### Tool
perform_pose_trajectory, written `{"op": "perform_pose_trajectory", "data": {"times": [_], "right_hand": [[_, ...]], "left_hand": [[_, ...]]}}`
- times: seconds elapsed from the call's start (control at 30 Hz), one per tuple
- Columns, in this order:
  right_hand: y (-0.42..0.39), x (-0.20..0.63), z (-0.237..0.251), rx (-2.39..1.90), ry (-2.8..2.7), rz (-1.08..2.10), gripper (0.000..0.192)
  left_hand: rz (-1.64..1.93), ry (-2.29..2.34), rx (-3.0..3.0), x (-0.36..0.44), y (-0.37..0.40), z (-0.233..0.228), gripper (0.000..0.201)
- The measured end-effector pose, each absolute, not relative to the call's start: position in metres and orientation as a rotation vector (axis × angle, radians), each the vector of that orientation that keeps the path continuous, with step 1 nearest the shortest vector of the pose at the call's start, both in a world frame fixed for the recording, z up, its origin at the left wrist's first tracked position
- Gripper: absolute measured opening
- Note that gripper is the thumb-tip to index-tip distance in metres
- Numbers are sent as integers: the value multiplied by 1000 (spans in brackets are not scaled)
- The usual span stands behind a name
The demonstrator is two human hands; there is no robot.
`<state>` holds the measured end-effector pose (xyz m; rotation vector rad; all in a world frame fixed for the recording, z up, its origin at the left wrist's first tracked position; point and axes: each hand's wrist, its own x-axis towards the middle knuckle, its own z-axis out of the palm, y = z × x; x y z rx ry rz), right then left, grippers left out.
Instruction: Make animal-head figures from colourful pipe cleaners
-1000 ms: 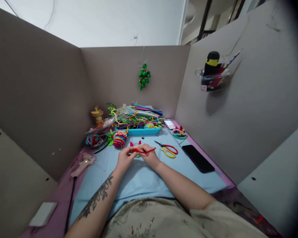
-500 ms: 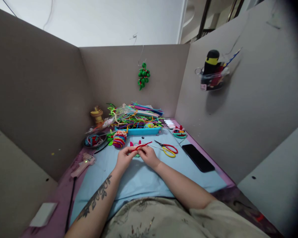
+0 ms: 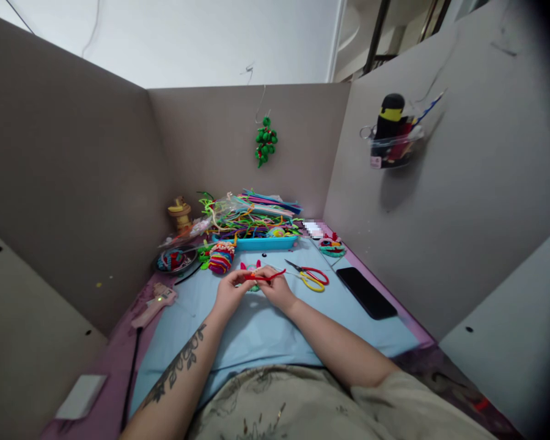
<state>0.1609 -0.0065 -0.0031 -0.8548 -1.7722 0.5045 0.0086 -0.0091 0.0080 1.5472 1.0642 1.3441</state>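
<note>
Both hands meet over the blue cloth, pinching a red pipe cleaner (image 3: 271, 277) between them. My left hand (image 3: 230, 293) is closed on its left part; my right hand (image 3: 275, 291) is closed on it from the other side, with the loose end pointing up and right. Partly hidden behind the fingers lies a small pink and mint-green fuzzy piece (image 3: 251, 267). Scissors (image 3: 309, 276) with one red and one yellow handle lie just right of my right hand, blades partly open. A striped, many-coloured fuzzy ball-like piece (image 3: 222, 258) sits beyond my left hand.
Beyond the hands stands a blue tray (image 3: 266, 243) heaped with coloured pipe cleaners (image 3: 252, 217). A pink glue gun (image 3: 154, 305) and a bowl (image 3: 176, 260) are on the left. A black phone (image 3: 365, 292) lies right. Grey partitions (image 3: 247, 122) enclose three sides.
The red pipe cleaner's free end has swung lower and further right, across my right fingers. Both hands stay in nearly the same place.
</note>
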Motion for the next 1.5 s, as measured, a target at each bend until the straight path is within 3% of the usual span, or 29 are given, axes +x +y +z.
{"op": "perform_pose_trajectory", "data": {"times": [0.5,1.03,1.5], "right_hand": [[-7,160,-4,-867,-1792,394,16],[-5,154,-7,-865,-1570,742,14],[-6,160,-2,-839,-1713,509,9]], "left_hand": [[1339,1124,1523,10,-12,11,25],[1349,1007,1498,10,-10,7,23],[1404,1162,1665,8,-11,9,22]]}}
